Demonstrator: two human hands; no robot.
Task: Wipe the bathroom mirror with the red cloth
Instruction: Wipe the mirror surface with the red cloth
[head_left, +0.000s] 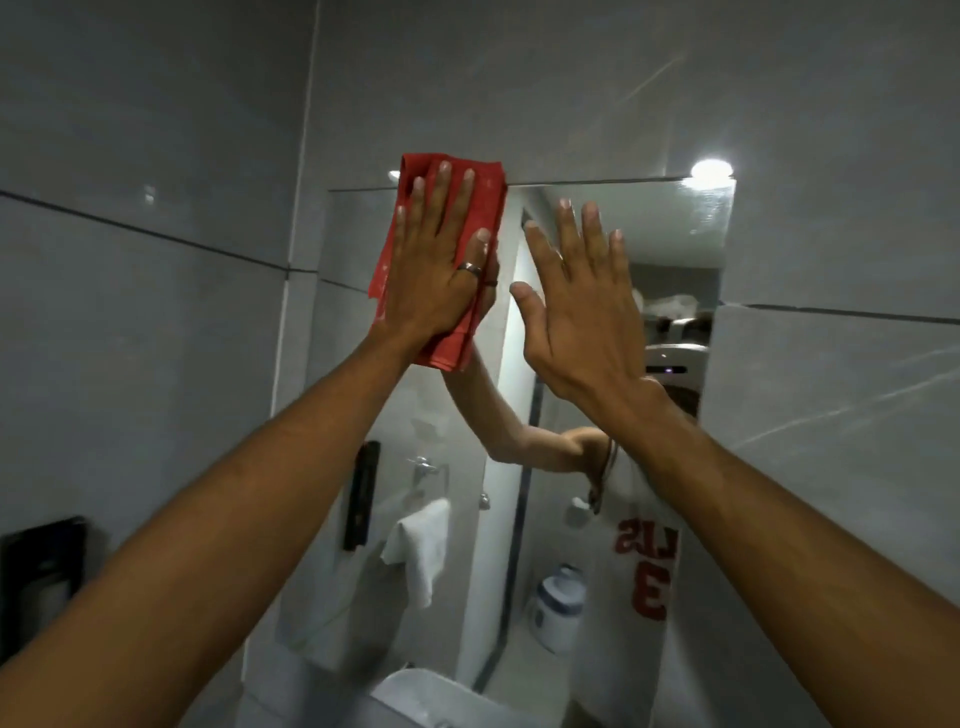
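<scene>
The bathroom mirror hangs on a grey tiled wall, frameless and rectangular. A folded red cloth lies flat against the mirror's upper left part, overlapping its top edge. My left hand, with a ring on one finger, presses the cloth with a flat palm and straight fingers. My right hand is raised beside it to the right, flat, fingers spread, holding nothing; whether it touches the glass I cannot tell. The mirror reflects my arm, a white shirt with red print and the room behind.
Grey wall tiles surround the mirror. A black holder is fixed to the wall at the lower left. A white basin rim shows at the bottom centre. A ceiling light glares at the mirror's top right corner.
</scene>
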